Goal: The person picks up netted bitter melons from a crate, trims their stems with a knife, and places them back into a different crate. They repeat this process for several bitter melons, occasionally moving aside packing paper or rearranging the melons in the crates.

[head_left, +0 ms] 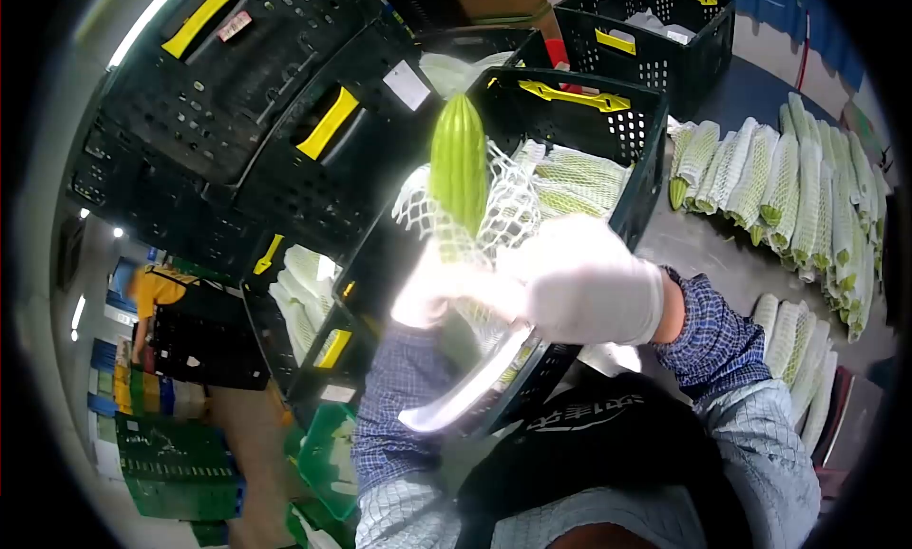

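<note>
Ribbed green gourd rises from white net at packing crates

A light green, ribbed gourd (458, 160) stands upright, its upper part bare and its lower part inside a white foam net (513, 202), which flares open on both sides. It is in front of the worker, over the near side of a black crate (649, 160) holding netted gourds (575, 183).

The left hand (426, 288) and the gloved right hand (591, 281) meet at the net's lower end. Glare washes out the fingers of both; how far open they are, and which has hold of the net, cannot be told. A shiny, curved, blade-like tool (465, 388) juts out below the hands, though the hand holding it cannot be made out.

At right, more gourds in white nets (760, 174) lie side by side in rows, with another group (798, 354) nearer the worker's right sleeve (712, 335). At left, white-netted produce (304, 297) fills part of another crate (275, 345), while a person in an orange top (163, 288) is well apart in the background
</note>
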Demonstrator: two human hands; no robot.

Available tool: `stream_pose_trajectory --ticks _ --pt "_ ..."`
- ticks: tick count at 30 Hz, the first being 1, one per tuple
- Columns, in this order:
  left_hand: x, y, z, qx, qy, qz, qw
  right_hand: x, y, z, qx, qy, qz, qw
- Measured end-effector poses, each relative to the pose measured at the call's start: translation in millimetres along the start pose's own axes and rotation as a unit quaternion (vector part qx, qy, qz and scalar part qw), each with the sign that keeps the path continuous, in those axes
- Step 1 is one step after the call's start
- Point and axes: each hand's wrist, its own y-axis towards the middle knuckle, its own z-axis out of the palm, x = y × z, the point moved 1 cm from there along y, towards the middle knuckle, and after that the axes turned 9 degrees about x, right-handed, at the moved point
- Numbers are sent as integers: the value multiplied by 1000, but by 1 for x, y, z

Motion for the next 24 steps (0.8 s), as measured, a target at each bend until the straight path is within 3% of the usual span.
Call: stream_pose_trajectory --ticks 1,6,8,12,15,17,18,20,24 --pt "4 -4 -1 17 -34 -6 999 2 -1 8 -74 -21 -43 996" --pt "12 -20 7 19 -145 26 989 14 2 39 -122 50 -86 988" --pt "14 -20 7 8 -150 44 988 13 7 41 -180 10 -88 980" --pt "16 -20 6 -15 -145 76 986 8 7 28 -141 56 -78 985" --pt "16 -18 7 -25 -143 88 985 14 12 20 -90 10 -59 994" --pt "16 -18 6 -30 -140 93 985 15 18 18 -130 -5 -73 989" --pt "17 -18 6 -32 -139 96 985 12 22 23 -207 69 -113 969" --pt "17 -18 7 -33 -139 100 985 11 34 32 -227 13 -119 967" --pt "17 -14 7 -37 -136 110 984 3 40 13 -238 -79 -38 967"
